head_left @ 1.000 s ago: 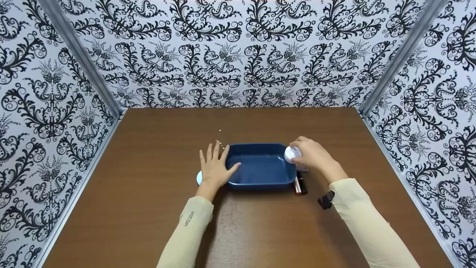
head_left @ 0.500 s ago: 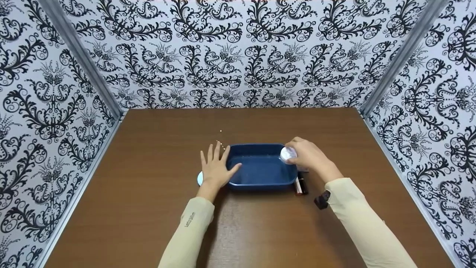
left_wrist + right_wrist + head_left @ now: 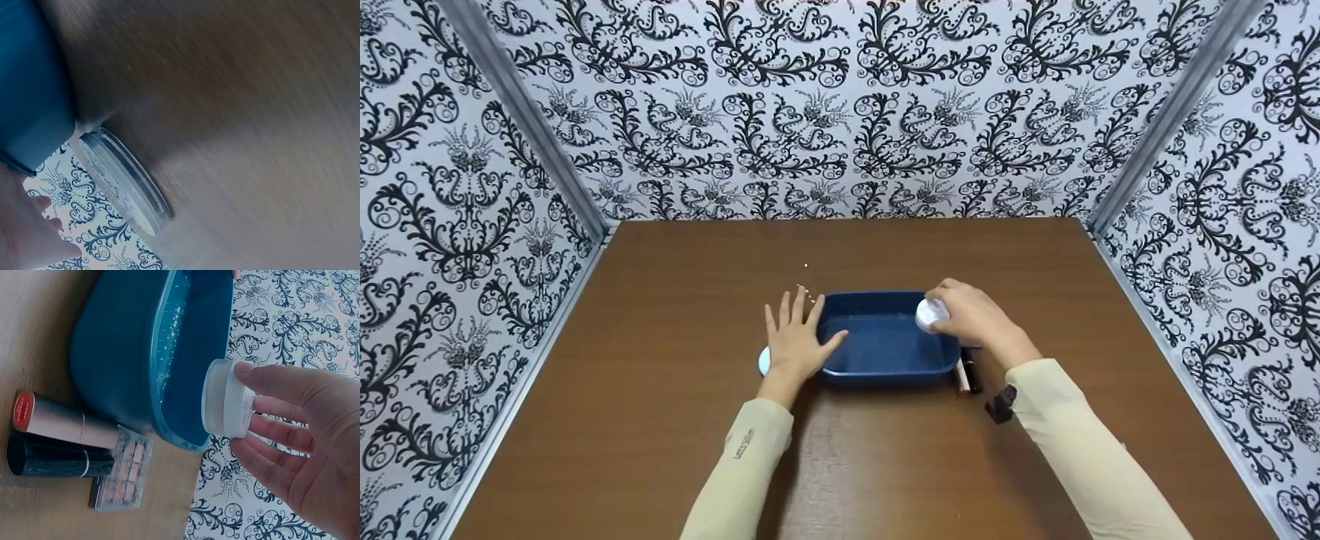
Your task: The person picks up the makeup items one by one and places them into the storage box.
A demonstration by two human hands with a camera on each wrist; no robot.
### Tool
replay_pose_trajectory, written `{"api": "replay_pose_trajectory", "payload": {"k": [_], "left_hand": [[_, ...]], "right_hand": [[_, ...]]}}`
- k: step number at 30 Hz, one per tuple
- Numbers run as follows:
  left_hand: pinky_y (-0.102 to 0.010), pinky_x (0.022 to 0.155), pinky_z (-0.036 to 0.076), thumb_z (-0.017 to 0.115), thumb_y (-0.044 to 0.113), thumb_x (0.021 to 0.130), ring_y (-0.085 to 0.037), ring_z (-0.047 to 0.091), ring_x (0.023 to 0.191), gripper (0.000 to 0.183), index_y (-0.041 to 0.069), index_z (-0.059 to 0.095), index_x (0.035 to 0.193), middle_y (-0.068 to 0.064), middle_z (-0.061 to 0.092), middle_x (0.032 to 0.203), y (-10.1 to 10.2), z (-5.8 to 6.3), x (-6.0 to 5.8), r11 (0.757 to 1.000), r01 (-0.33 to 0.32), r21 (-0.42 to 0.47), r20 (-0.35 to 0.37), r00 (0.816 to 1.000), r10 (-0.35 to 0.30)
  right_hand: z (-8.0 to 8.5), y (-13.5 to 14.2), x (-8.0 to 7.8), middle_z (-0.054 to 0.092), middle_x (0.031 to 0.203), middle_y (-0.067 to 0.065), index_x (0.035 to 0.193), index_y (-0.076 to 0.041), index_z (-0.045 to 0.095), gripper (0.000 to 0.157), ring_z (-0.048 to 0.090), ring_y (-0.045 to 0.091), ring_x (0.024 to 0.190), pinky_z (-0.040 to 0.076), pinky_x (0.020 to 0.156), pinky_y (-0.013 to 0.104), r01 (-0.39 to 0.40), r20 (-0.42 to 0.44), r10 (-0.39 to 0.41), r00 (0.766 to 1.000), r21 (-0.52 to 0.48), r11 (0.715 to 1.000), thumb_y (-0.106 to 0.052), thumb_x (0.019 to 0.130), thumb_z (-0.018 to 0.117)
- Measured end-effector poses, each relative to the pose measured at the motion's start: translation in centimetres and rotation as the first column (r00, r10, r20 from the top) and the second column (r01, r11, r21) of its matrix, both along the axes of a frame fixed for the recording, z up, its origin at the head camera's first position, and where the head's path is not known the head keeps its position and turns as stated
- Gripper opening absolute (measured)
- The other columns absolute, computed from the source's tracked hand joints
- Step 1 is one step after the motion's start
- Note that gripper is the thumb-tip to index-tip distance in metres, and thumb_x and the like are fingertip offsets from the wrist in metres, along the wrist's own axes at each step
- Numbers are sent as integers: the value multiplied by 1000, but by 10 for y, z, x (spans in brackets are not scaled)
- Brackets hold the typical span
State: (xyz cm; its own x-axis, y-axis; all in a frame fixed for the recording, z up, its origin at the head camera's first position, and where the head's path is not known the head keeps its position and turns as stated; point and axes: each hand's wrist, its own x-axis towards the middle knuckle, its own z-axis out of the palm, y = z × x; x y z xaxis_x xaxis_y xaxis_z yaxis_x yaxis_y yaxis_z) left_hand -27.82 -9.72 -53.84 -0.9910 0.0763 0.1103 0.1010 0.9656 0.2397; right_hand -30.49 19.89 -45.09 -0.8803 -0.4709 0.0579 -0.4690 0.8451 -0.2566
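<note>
A small white jar (image 3: pixel 932 314) hangs over the two o'clock part of a blue dish (image 3: pixel 885 376), pinched between the thumb and curled fingers of the right hand (image 3: pixel 973 315); no writing on it can be made out. The left hand (image 3: pixel 795 341) lies at the dish's nine o'clock, its fingers fanned wide and straight, the thumb reaching over the rim; how firmly it touches, I cannot tell. "Lets Slim" reads along the left sleeve (image 3: pixel 744 444). At the dish's four o'clock lie a pinkish tube (image 3: pixel 62 419), whose red end label is too small to read, and a black tube (image 3: pixel 56 458), both overlapping a clear-lidded palette (image 3: pixel 126 475). A round case (image 3: pixel 764 361) sits toward eight o'clock, partly behind the left hand, on the brown tabletop (image 3: pixel 885 465).
</note>
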Motion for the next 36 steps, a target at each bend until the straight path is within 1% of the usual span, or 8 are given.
{"api": "replay_pose_trajectory", "payload": {"k": [5,9,14,19,24,30,36], "left_hand": [[-63,123,3,39,77,90,-33,7,157,84,31,26,159,-7,14,169,0,0,0,1000,-5,-17,-5,1000,5],[-63,123,6,41,77,90,-33,10,157,84,29,29,158,-8,17,168,0,1,0,1000,-8,-19,-17,1000,8],[-63,123,4,40,77,90,-33,8,157,84,29,29,158,-8,15,169,0,1,-2,1000,-12,-12,-13,1000,12],[-63,123,2,40,77,90,-33,8,157,84,29,29,158,-8,14,169,0,-2,-2,1000,-6,-5,-11,1000,5],[-63,123,4,39,77,90,-33,8,157,85,28,30,158,-8,16,169,0,-4,-2,1000,-5,-8,-21,1000,5],[-63,123,2,38,78,90,-32,7,157,85,30,27,159,-8,14,169,0,-4,-2,1000,-8,-12,-2,1000,8],[-63,123,3,41,77,90,-31,7,157,84,30,28,158,-7,13,169,1,-3,-3,1000,-12,-15,-4,1000,12]], "right_hand": [[-3,-4,0,65,119,16,122,-2,69,46,64,34,104,53,88,48,-18,-6,18,1000,-5,1000,-18,80,79],[-4,-7,0,65,118,17,122,-1,69,46,64,34,104,53,88,49,-22,0,22,1000,-14,1000,-18,80,78],[-4,-12,0,65,117,17,121,-1,69,46,64,34,103,53,88,49,-20,12,20,1000,-24,1000,-18,79,78],[-7,-15,1,66,116,16,121,-2,70,46,64,33,102,53,89,48,-22,19,23,1000,-27,999,-18,79,79],[-10,-18,1,66,115,16,120,-3,70,45,64,32,101,53,88,47,-30,13,31,999,-22,999,-18,79,79],[-12,-25,0,65,117,15,120,-3,70,45,63,32,102,53,89,47,-37,16,38,999,-20,999,-19,79,79],[-10,-34,-1,67,113,15,118,-4,71,44,64,31,100,53,87,47,-64,-17,64,998,-15,998,-21,78,80]]}}
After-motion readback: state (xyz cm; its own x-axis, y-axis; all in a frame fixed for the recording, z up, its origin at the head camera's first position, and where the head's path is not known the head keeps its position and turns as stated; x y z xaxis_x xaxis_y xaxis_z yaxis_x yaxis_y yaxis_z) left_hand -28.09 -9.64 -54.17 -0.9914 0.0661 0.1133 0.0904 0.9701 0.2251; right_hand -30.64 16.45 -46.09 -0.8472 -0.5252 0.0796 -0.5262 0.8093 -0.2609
